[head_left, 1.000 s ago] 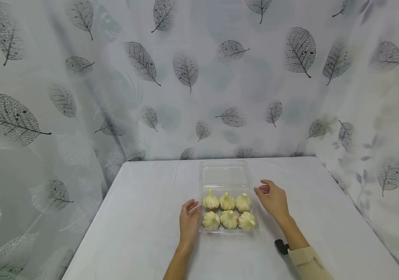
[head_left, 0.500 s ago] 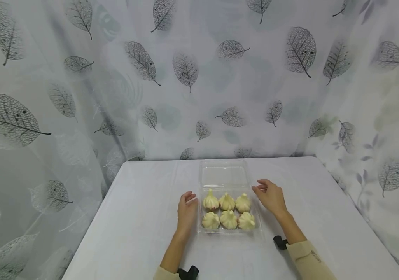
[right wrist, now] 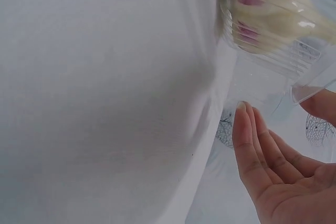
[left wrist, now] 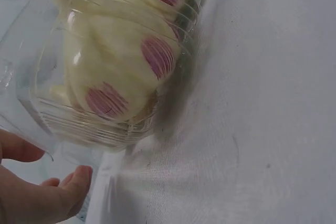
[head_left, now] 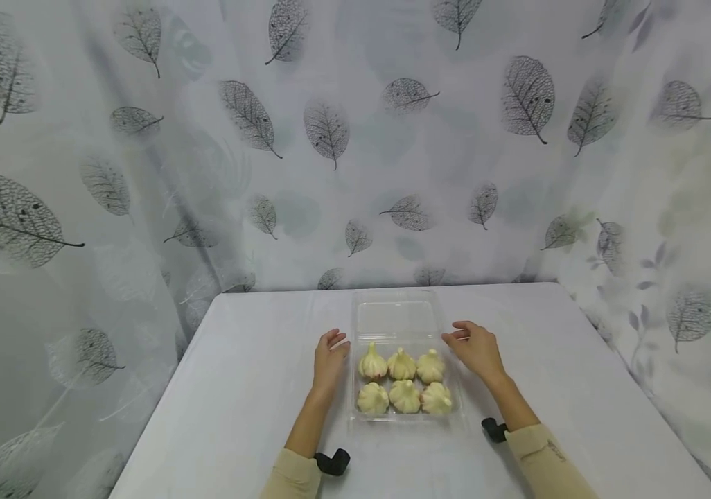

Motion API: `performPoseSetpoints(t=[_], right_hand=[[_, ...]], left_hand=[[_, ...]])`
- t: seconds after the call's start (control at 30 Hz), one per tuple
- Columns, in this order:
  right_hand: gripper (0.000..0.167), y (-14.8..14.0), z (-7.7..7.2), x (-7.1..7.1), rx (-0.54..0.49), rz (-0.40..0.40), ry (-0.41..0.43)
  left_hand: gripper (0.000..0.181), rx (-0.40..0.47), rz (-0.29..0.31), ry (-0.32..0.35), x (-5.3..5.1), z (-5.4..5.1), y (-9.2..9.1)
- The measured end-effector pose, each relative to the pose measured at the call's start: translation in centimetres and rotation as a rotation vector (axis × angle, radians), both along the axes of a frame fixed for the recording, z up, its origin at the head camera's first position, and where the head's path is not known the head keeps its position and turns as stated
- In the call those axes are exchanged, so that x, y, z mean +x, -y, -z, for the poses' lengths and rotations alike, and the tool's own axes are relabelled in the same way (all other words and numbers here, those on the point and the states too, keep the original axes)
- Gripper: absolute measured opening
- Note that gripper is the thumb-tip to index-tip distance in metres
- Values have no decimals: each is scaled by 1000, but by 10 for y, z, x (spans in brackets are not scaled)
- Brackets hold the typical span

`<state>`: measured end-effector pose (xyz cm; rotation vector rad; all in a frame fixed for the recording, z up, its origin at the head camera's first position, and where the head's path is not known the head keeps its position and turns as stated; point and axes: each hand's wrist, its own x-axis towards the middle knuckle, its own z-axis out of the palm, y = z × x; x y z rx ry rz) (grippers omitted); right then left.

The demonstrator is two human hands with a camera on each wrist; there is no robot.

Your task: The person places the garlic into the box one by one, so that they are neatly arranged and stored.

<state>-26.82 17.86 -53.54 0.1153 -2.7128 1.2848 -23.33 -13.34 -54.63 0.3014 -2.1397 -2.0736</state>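
A clear plastic clamshell box (head_left: 396, 317) lies on the table with its lid folded back, away from me. Two rows of garlic bulbs (head_left: 372, 362) fill its base; their pink-streaked sides show through the ribbed wall in both wrist views. By the box's left edge is my left hand (head_left: 328, 364), its fingers loosely bent near the rim corner in the left wrist view. My right hand (head_left: 479, 353) stands at the right edge, near the hinge. In the right wrist view its fingers are nearly straight, and the thumb (right wrist: 319, 106) appears to touch the rim.
A white cloth covers the table (head_left: 243, 388). Leaf-printed curtains (head_left: 355, 138) hang behind it and along both sides. Black wrist cameras sit at both sleeves, the left one (head_left: 332, 462) just above the table.
My left hand has slid forward along the box's left side, bringing its sleeve and wrist camera into view. My right hand has drawn slightly left, closer to the box. The garlic stays put.
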Motion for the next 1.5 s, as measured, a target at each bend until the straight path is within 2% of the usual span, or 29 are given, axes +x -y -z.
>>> performPoseSetpoints(t=[0.17, 0.27, 0.43, 0.53, 0.7, 0.83, 1.03, 1.27, 1.5], right_hand=[[54, -1, -1, -6, -11, -11, 43], [59, -2, -1, -9, -57, -41, 103], [65, -1, 0, -12, -224, -104, 256], [64, 0, 3, -12, -329, -143, 332], [62, -4, 9, -13, -526, -195, 405], [58, -8, 12, -13, -641, -224, 412], [56, -10, 13, -12, -669, -229, 401], [59, -7, 11, -13, -718, -162, 402], [61, -7, 13, -14, -809, -185, 377]], left_hand=[[52, 21, 5, 20, -11, 6, -3], [52, 19, 19, 24, -15, 8, -4], [53, 46, 63, 44, -20, 9, -6], [54, 100, 91, 53, -21, 10, -9], [52, 177, 93, 41, -23, 12, -12], [52, 218, 92, 37, -24, 12, -13], [54, 282, 107, 30, -26, 12, -12], [54, 321, 102, 10, -27, 9, -13], [51, 385, 92, -7, -26, 9, -11]])
